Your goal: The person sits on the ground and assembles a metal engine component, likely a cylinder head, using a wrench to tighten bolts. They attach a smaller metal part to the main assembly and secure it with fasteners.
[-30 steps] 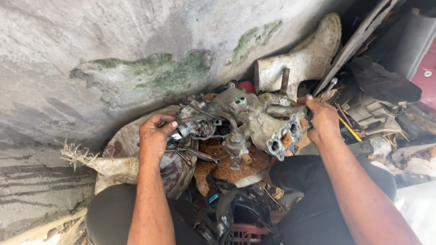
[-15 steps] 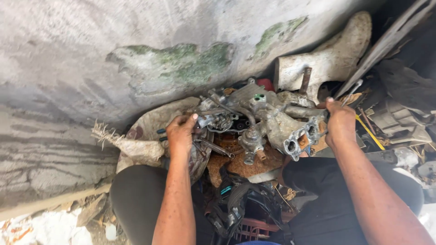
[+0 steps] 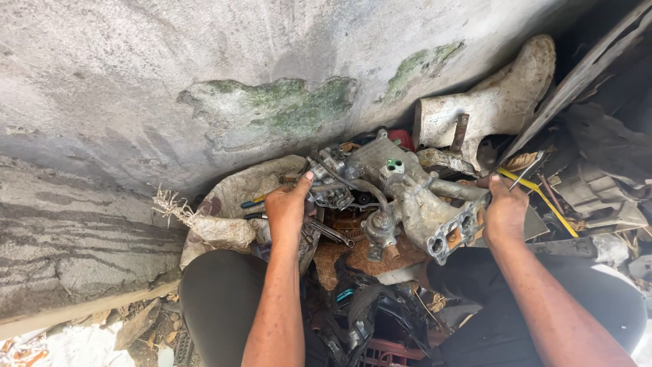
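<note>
Both hands (image 3: 286,207) (image 3: 504,212) grip a manifold (image 3: 414,197) (grimy, grey).

Bright daylight on wall (image 3: 204,68), deep shadow top-right, sharp center, slight wide-angle bend at edges.

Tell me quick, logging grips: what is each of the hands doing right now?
Left hand: closed on the left end of the grey metal engine part.
Right hand: closed on that part's flanged right end.

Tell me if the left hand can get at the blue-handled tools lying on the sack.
Probably yes. The left hand grips the metal engine part right beside the blue-handled tools, with nothing between them; it would have to let go first.
</note>
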